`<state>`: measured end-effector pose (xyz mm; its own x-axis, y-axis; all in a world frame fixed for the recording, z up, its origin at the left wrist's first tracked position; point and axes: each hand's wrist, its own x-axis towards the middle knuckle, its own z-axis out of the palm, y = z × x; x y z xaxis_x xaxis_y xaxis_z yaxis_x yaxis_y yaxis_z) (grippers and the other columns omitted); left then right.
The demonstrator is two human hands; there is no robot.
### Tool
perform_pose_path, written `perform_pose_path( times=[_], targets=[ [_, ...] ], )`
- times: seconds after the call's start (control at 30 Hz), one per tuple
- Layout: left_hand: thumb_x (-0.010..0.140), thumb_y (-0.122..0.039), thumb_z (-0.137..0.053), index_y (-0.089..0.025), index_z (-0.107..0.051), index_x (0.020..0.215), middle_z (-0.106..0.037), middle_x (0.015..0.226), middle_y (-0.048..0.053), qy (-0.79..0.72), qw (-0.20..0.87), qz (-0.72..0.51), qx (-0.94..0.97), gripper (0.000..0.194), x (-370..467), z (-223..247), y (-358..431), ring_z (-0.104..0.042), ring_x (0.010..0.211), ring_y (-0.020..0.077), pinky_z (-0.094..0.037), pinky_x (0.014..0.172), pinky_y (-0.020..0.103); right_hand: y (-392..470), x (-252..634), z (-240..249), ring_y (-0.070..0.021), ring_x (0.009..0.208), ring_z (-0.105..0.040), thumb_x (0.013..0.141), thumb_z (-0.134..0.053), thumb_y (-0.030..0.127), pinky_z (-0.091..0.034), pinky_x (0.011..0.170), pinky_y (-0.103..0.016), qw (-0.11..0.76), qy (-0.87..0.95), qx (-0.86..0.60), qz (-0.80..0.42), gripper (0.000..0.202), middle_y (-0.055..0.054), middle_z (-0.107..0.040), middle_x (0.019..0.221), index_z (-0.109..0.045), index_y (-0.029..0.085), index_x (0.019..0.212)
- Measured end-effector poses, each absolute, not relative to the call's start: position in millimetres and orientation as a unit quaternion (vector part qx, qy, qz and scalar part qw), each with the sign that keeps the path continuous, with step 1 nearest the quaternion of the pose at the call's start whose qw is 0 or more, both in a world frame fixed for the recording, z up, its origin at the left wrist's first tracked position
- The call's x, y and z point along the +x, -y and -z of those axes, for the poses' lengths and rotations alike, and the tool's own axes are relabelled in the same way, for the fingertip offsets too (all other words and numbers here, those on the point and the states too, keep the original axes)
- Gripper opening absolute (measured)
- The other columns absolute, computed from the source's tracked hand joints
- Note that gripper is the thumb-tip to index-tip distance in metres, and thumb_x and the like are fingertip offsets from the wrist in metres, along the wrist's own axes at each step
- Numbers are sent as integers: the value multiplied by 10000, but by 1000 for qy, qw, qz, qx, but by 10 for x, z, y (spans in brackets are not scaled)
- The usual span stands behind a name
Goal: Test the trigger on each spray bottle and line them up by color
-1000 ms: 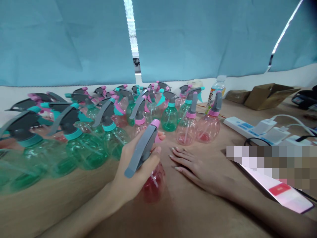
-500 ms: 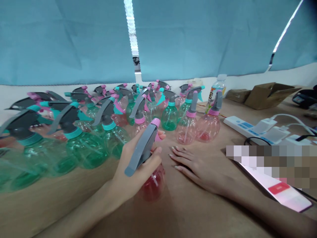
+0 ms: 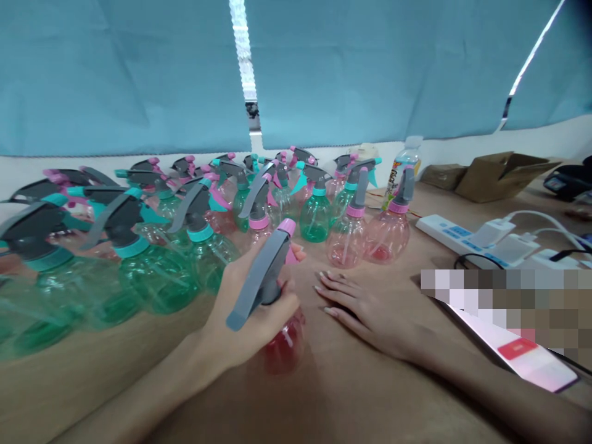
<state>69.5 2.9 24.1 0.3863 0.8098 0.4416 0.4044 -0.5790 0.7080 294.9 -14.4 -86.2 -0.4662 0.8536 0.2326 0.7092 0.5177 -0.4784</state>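
My left hand [image 3: 245, 302] is wrapped round the neck of a pink spray bottle [image 3: 283, 346] with a grey and pink trigger head. The bottle stands on the table, its head leaning up to the right, and my fingers hide its collar. My right hand [image 3: 358, 305] lies flat on the table to the right of it, fingers stretched out, holding nothing. Beyond my hands stand two clear pink spray bottles [image 3: 348, 243] with grey heads. A green spray bottle [image 3: 160, 277] is among several to the left.
More green and pink spray bottles [image 3: 315, 216] crowd the back. A labelled drink bottle [image 3: 407, 163], an open cardboard box [image 3: 499, 176] and a white power strip [image 3: 448, 231] with plugs and cables are at the right. A lit phone [image 3: 531, 361] lies near my right forearm.
The trigger head in my left hand has tipped slightly, its lever end shifting left. The whole view has moved a little. My right hand stays flat in the same place.
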Motion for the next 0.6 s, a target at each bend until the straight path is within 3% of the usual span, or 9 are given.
perform_pose_path(
  times=[0.13,0.3,0.43,0.6],
  targets=[
    [686,-175,-505,-260,-513,888,-469,617,-58,-364,222,-415,803,220,680,-279,-22,-420,484,137,-400,516,296,147,2944,850,-244,1395,-334,992,-397,419,-297,1137,-493,229,840,-465,-158,467,-74,-406,1498,-465,227,1412],
    [699,-152,-498,-256,-500,792,-537,689,-28,-362,213,-413,808,140,677,-304,-20,-498,571,164,-444,586,318,144,2935,849,-243,1397,-329,1000,-372,417,-282,1146,-485,214,845,-466,-151,489,-106,-400,1498,-467,165,1408],
    [721,-158,-514,-247,-501,777,-597,744,-9,-358,251,-415,797,106,673,-292,-15,-582,671,187,-489,643,332,140,2933,867,-239,1393,-336,997,-384,410,-291,1142,-479,224,847,-460,-144,475,-101,-411,1493,-476,182,1403],
    [766,-221,-587,-239,-567,800,-631,727,-17,-364,244,-431,789,44,674,-272,-28,-606,638,176,-520,640,326,128,2935,870,-232,1399,-326,1001,-373,408,-289,1139,-489,226,853,-451,-136,464,-99,-419,1489,-475,198,1402]
  ],
)
